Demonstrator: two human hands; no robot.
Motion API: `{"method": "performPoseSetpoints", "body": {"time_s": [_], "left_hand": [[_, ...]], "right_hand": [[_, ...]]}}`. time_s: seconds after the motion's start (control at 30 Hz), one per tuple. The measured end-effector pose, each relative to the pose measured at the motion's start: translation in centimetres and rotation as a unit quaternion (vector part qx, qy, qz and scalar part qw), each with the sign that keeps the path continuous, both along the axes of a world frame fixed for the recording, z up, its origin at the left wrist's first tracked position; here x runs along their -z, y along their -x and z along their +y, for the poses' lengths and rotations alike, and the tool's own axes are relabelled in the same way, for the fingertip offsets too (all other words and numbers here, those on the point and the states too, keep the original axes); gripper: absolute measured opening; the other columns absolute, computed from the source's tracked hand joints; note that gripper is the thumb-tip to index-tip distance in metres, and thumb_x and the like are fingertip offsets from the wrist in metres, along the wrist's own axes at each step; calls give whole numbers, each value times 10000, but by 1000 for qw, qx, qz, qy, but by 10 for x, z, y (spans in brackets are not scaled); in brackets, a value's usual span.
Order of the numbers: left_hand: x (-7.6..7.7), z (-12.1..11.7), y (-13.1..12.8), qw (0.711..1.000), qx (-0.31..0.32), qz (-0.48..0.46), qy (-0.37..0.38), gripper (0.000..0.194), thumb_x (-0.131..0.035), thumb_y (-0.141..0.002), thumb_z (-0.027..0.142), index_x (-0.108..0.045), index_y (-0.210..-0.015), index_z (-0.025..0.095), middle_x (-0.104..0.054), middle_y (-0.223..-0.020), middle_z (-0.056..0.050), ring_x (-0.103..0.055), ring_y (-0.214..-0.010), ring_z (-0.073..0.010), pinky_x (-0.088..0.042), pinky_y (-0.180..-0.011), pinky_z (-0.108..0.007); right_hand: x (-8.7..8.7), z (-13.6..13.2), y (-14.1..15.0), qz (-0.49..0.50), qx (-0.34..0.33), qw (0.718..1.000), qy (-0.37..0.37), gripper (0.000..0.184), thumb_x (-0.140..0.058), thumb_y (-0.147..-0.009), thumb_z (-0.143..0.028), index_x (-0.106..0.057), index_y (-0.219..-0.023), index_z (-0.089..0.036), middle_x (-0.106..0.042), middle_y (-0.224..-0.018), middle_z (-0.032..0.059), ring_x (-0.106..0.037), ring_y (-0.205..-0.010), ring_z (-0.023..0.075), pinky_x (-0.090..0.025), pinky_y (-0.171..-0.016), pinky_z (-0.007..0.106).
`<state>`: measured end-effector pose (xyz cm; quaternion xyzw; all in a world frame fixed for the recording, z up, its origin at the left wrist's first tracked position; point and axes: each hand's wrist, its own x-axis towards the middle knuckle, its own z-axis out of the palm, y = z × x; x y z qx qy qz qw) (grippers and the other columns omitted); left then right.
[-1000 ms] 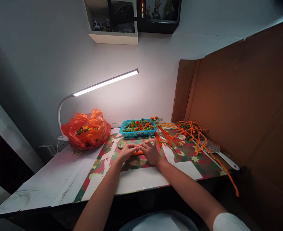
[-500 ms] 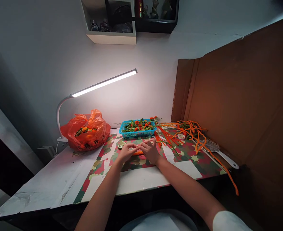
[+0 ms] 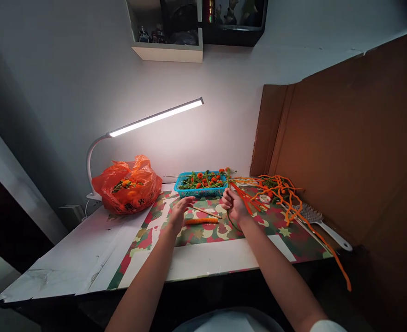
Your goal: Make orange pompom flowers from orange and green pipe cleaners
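Note:
My right hand (image 3: 234, 206) is closed around a thin green stem (image 3: 231, 224), which curves down below the fist; a leafy green tip shows above it, in front of the basket's corner. My left hand (image 3: 180, 214) is raised over the table with its fingers stretched out and nothing visible in them. Between the hands a thin brown stick (image 3: 206, 212) lies slanted on the patterned cover. Just in front of it is a short, fuzzy orange piece (image 3: 202, 221), lying nearly level.
Behind the hands stands a blue basket (image 3: 203, 192) of orange flowers on green stems. An orange plastic bag (image 3: 144, 184) and a lit lamp (image 3: 157, 116) are left. Tangled orange strands (image 3: 286, 193), a tape roll (image 3: 265, 198), a brush (image 3: 333, 234) and cardboard (image 3: 345, 138) are right.
My hands were together over the orange piece and have moved apart. The right moved rightward with the green stem, the left opened. The stick and orange piece now show between them.

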<state>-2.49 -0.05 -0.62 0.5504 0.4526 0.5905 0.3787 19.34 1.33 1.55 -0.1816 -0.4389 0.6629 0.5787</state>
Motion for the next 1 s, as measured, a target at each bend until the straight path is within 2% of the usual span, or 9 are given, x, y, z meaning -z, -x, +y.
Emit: {"method": "performPoseSetpoints", "body": {"time_s": [0.1,0.2,0.3,0.37,0.43,0.53,0.7,0.9,1.0], "left_hand": [[0,-12,-16,992,83,95,11,416,-578,-731,550,-678,-892,180,-686,-889,-66,-608,-825,-202,-441,-731,-290],[-2,-26,-33,954,158,252,-39,318,-603,-740,486,-690,-872,210,-679,-904,-57,-589,-863,-222,-429,-790,-322],[-2,-29,-32,904,81,401,-125,318,-666,-689,356,-674,-989,252,-640,-1076,-57,-514,-1047,-273,-340,-934,-401],[2,-25,-22,881,22,460,-110,324,-667,-654,277,-673,-975,241,-628,-1088,-71,-502,-1049,-294,-329,-925,-427],[5,-19,-10,868,29,489,-81,184,-642,-663,260,-688,-838,228,-654,-978,-66,-538,-952,-278,-355,-877,-408],[6,-14,-5,891,31,446,-73,113,-608,-712,295,-674,-749,212,-668,-827,-58,-569,-814,-233,-405,-765,-341],[-3,-20,-35,982,-36,175,-59,320,-561,-767,470,-649,-827,168,-660,-747,-45,-568,-625,-163,-430,-580,-265],[-2,-25,-60,968,-211,74,-111,307,-478,-843,458,-577,-934,181,-612,-803,-39,-574,-680,-157,-440,-602,-251],[5,-24,-66,966,-176,107,-157,263,-496,-849,407,-562,-978,187,-599,-920,-60,-576,-737,-156,-457,-652,-259]], "right_hand": [[-6,-1,-1,104,-104,986,84,201,-465,-907,-270,-441,-721,-199,-249,-538,-82,-180,-406,70,-214,-350,146],[0,-1,7,123,-135,976,115,221,-412,-934,-243,-438,-721,-191,-251,-524,-83,-173,-397,65,-216,-347,133],[7,0,14,118,-113,979,119,227,-415,-931,-243,-438,-712,-188,-266,-511,-86,-171,-387,61,-209,-344,137],[9,1,15,103,-95,982,126,225,-430,-921,-244,-438,-703,-190,-280,-503,-88,-175,-378,59,-206,-342,141],[10,1,15,86,-85,983,139,223,-440,-912,-246,-441,-696,-191,-306,-494,-88,-201,-368,58,-215,-344,148],[13,0,17,84,-44,979,178,215,-451,-900,-237,-450,-690,-189,-399,-503,-73,-331,-385,62,-295,-384,160],[20,1,21,129,8,959,254,169,-470,-873,-219,-480,-706,-197,-596,-636,-23,-560,-539,108,-457,-563,245],[18,-2,20,177,19,943,279,195,-408,-896,-291,-504,-742,-222,-672,-762,-3,-629,-739,168,-486,-757,411],[16,-7,24,169,-52,959,223,178,-376,-903,-296,-517,-816,-230,-684,-972,41,-619,-942,202,-465,-825,478]]}}
